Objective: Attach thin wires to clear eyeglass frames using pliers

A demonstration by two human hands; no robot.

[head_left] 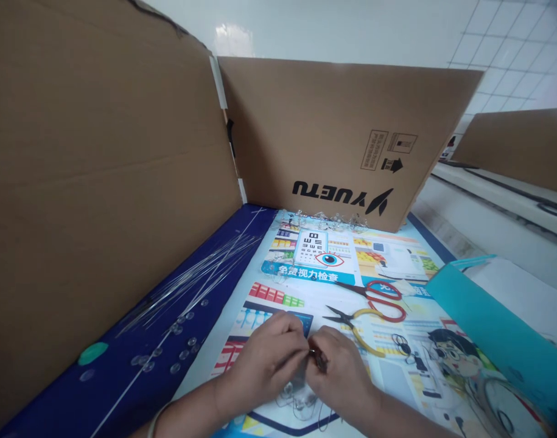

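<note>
My left hand (278, 353) and my right hand (342, 368) meet over the printed sheet, fingers pinched close together. A small dark brown piece (321, 360), with a shiny bit at its end, shows in the curl of my right hand; its kind I cannot make out. The left fingertips press against that end, and what they hold is hidden. Below the hands lie clear beads with thin wire loops (301, 403); whether these join the held piece does not show. Beyond the right hand rest yellow-handled pliers (367, 312), jaws apart, and red-handled scissors (374, 293).
Straight wires (200, 267) and loose clear beads (184, 354) lie on the blue strip at left, near a green disc (92, 353). Cardboard panels (333, 134) stand at left and back. A teal folder (492, 328) and wire spool (506, 404) are at right.
</note>
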